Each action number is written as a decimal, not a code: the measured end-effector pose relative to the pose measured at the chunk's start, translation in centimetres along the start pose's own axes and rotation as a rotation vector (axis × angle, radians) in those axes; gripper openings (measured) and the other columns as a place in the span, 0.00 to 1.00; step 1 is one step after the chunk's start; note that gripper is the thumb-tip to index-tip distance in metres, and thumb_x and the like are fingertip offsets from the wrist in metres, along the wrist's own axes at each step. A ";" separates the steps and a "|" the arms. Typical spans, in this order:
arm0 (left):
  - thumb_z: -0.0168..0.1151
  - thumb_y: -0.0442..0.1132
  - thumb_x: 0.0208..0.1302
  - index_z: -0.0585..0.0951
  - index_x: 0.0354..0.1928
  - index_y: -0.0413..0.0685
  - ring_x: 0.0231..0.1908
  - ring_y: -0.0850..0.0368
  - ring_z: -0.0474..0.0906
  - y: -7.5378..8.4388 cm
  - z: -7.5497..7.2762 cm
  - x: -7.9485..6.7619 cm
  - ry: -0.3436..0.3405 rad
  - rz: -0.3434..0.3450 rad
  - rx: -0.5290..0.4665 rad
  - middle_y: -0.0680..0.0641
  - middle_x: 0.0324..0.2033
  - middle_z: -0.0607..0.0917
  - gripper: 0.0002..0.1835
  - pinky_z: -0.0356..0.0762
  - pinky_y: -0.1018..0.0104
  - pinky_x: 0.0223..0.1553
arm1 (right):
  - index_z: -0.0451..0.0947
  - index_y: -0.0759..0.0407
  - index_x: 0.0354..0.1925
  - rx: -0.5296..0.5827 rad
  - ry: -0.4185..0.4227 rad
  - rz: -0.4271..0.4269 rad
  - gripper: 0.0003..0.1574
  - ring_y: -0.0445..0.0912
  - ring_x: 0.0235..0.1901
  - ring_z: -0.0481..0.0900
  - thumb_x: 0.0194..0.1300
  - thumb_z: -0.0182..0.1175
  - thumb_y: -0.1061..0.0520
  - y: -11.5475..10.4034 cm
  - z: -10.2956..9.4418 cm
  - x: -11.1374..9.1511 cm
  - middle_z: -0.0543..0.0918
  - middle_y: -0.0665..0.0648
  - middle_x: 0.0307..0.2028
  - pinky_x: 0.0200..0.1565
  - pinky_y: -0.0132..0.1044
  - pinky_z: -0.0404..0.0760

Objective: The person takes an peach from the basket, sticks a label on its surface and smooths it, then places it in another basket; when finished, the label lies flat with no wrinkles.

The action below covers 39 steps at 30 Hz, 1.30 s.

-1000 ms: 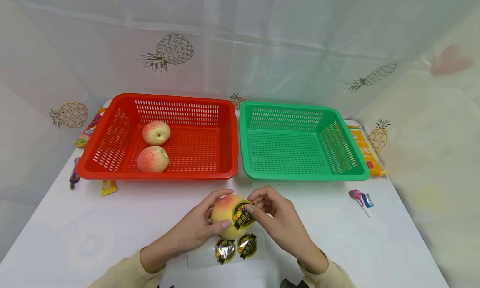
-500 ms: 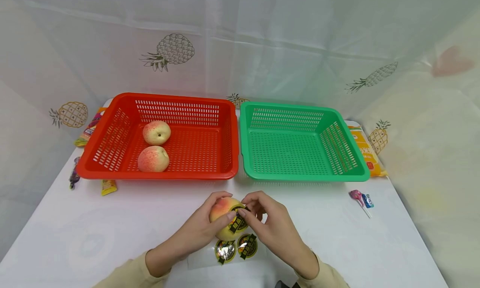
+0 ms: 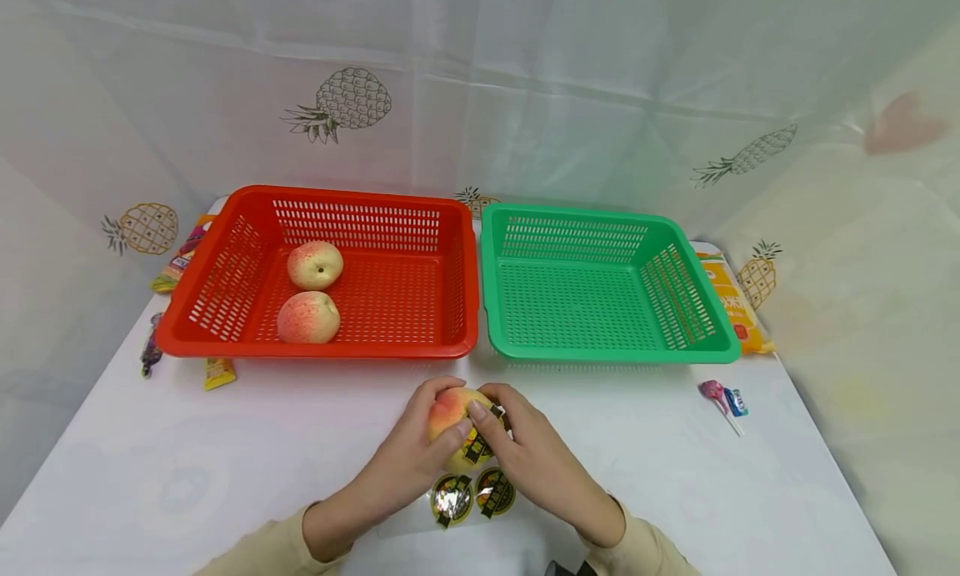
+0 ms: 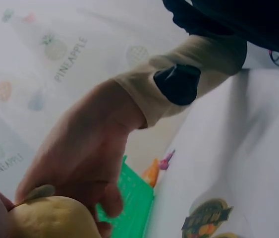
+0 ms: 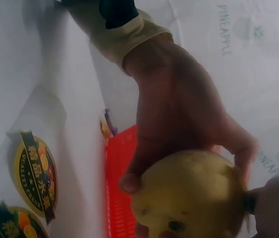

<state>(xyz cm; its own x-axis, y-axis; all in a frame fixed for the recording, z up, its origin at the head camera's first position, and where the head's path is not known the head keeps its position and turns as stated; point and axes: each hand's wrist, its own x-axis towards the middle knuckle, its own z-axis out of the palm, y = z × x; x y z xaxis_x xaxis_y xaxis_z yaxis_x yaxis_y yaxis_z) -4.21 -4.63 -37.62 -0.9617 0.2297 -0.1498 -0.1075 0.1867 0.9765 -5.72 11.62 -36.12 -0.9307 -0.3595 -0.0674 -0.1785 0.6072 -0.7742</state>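
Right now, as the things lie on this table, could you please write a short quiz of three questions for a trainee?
1. Count: how many peaches lie in the red basket?
2. True or false: the pink lollipop lies nearer to the person than the green basket.
3. Choose: what do the left hand and right hand hold together? A, a spoon; B, a peach; C, a cup.

Key: 1, two; 2, true; 3, B.

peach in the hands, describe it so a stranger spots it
Find the red basket on the white table. Off its near right corner, the left hand and right hand hold the peach. A dark sticker marks it; the two peaches in the basket show none.
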 end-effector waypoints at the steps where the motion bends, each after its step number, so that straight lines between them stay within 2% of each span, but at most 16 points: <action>1: 0.53 0.46 0.60 0.61 0.56 0.57 0.46 0.56 0.68 0.1 0.0 0.0 -0.007 -0.002 -0.017 0.49 0.48 0.68 0.23 0.68 0.62 0.46 | 0.66 0.41 0.47 0.014 0.000 -0.006 0.21 0.36 0.37 0.72 0.64 0.39 0.35 0.0 0.0 0.0 0.73 0.41 0.42 0.38 0.33 0.73; 4: 0.51 0.43 0.61 0.60 0.56 0.57 0.44 0.55 0.69 0.2 0.0 -0.1 -0.036 0.000 -0.079 0.47 0.47 0.69 0.21 0.70 0.64 0.44 | 0.66 0.45 0.45 0.061 0.010 -0.041 0.19 0.37 0.38 0.72 0.66 0.38 0.38 0.1 0.0 0.2 0.73 0.45 0.39 0.40 0.33 0.72; 8: 0.48 0.39 0.62 0.60 0.56 0.56 0.43 0.56 0.71 0.2 -0.3 -0.2 -0.066 0.009 -0.122 0.48 0.46 0.71 0.20 0.70 0.68 0.45 | 0.66 0.48 0.39 0.135 0.013 -0.061 0.14 0.39 0.33 0.71 0.68 0.38 0.43 0.2 -0.2 0.3 0.72 0.47 0.32 0.35 0.31 0.72; 12: 0.47 0.40 0.62 0.59 0.56 0.60 0.46 0.56 0.69 -0.2 -0.8 0.0 -0.107 -0.018 -0.119 0.49 0.46 0.72 0.20 0.63 0.65 0.51 | 0.66 0.52 0.37 0.188 -0.015 -0.036 0.12 0.39 0.25 0.68 0.69 0.38 0.48 0.0 -0.6 0.4 0.69 0.50 0.25 0.27 0.30 0.70; 16: 0.50 0.46 0.62 0.58 0.56 0.63 0.50 0.55 0.65 -0.7 -1.1 0.4 -0.137 -0.080 -0.110 0.48 0.47 0.71 0.22 0.58 0.59 0.54 | 0.68 0.54 0.43 0.296 -0.054 0.027 0.17 0.44 0.20 0.68 0.71 0.34 0.50 -0.7 -1.1 0.3 0.70 0.54 0.25 0.21 0.32 0.71; 19: 0.56 0.49 0.58 0.56 0.57 0.64 0.49 0.55 0.66 -1.1 -1.1 0.6 -0.154 -0.104 -0.120 0.48 0.48 0.69 0.27 0.61 0.60 0.52 | 0.69 0.51 0.46 0.304 -0.054 0.054 0.20 0.47 0.22 0.70 0.70 0.33 0.45 -0.3 -0.9 0.4 0.71 0.54 0.31 0.23 0.35 0.72; 22: 0.62 0.48 0.53 0.54 0.57 0.67 0.46 0.54 0.68 -1.3 -0.9 0.6 -0.165 -0.103 -0.129 0.47 0.49 0.66 0.34 0.67 0.62 0.47 | 0.68 0.48 0.47 0.232 -0.060 0.025 0.19 0.45 0.27 0.71 0.68 0.36 0.41 0.5 -0.5 0.7 0.71 0.51 0.36 0.27 0.34 0.73; 25: 0.65 0.48 0.50 0.52 0.57 0.68 0.44 0.53 0.70 -1.4 -0.7 0.5 -0.165 -0.104 -0.125 0.47 0.50 0.64 0.37 0.71 0.63 0.43 | 0.66 0.49 0.47 0.174 -0.071 -0.002 0.16 0.44 0.32 0.70 0.67 0.42 0.44 -0.1 -0.6 0.8 0.70 0.50 0.38 0.31 0.32 0.72; 28: 0.64 0.48 0.51 0.52 0.57 0.67 0.44 0.53 0.70 -1.3 -0.6 0.5 -0.168 -0.104 -0.129 0.46 0.50 0.63 0.36 0.70 0.62 0.42 | 0.66 0.53 0.47 0.170 -0.078 -0.030 0.13 0.41 0.31 0.68 0.67 0.46 0.50 -1.4 -1.0 0.6 0.69 0.50 0.39 0.33 0.31 0.70; 31: 0.63 0.47 0.52 0.52 0.57 0.68 0.44 0.53 0.69 -1.0 -0.7 0.3 -0.171 -0.092 -0.122 0.47 0.50 0.63 0.35 0.70 0.62 0.43 | 0.65 0.56 0.46 0.183 -0.093 -0.062 0.12 0.39 0.30 0.68 0.68 0.43 0.53 -2.3 -1.4 0.4 0.69 0.52 0.38 0.33 0.31 0.70; 34: 0.62 0.45 0.53 0.53 0.57 0.67 0.44 0.52 0.68 -0.5 -0.9 0.1 -0.170 -0.058 -0.125 0.47 0.50 0.63 0.34 0.70 0.63 0.42 | 0.63 0.57 0.47 0.210 -0.115 -0.094 0.12 0.39 0.34 0.69 0.70 0.40 0.54 -2.2 -1.7 0.4 0.69 0.53 0.41 0.37 0.31 0.71; 36: 0.61 0.44 0.54 0.53 0.57 0.66 0.44 0.52 0.68 -0.3 -1.0 0.1 -0.171 -0.032 -0.131 0.46 0.49 0.64 0.33 0.70 0.63 0.41 | 0.62 0.59 0.48 0.257 -0.143 -0.106 0.13 0.41 0.38 0.72 0.70 0.37 0.54 -1.9 -1.8 0.5 0.69 0.55 0.43 0.40 0.32 0.73; 39: 0.60 0.42 0.55 0.54 0.57 0.64 0.44 0.51 0.68 -0.3 -1.1 0.0 -0.181 -0.003 -0.139 0.45 0.49 0.64 0.32 0.71 0.65 0.41 | 0.61 0.58 0.49 0.370 -0.196 -0.076 0.15 0.43 0.43 0.74 0.71 0.35 0.52 -1.0 -1.8 0.7 0.69 0.56 0.46 0.43 0.33 0.76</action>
<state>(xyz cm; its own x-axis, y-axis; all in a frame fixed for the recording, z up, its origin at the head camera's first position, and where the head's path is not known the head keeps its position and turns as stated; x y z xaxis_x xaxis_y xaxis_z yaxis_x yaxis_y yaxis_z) -4.45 -5.77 -37.71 -0.9018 0.3991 -0.1657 -0.1559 0.0571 0.9861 -6.75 12.02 -34.23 -0.8344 -0.5432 -0.0928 -0.0838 0.2914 -0.9529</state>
